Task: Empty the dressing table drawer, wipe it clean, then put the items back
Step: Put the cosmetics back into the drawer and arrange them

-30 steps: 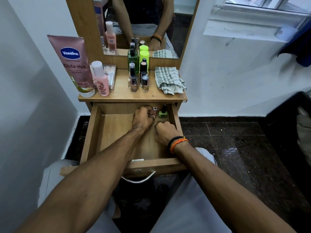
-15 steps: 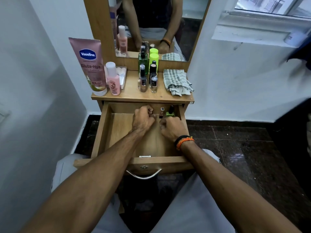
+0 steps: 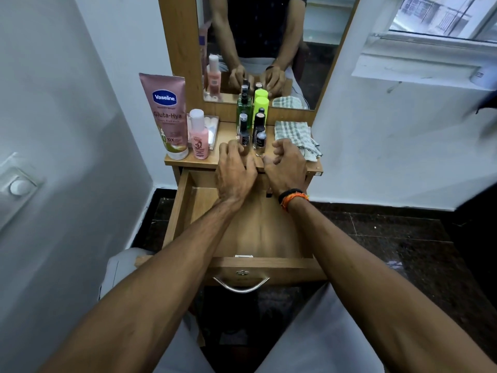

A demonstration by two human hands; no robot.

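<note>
Both hands reach over the open drawer [image 3: 204, 208] toward the nail polish bottles [image 3: 252, 135]; left hand [image 3: 235, 172] perhaps pinching one, right hand [image 3: 286, 168] loosely curled, empty.

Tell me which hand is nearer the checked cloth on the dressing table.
Right. The right hand hovers just beside the checked cloth, at its near left corner. The left hand is farther left, by the small bottles.

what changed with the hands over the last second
Both hands rose out of the drawer to the tabletop's front edge: left hand at the small bottles, right hand beside the checked cloth. Whether either holds anything is unclear. Vaseline tube, pink bottle and cloth stayed.
</note>
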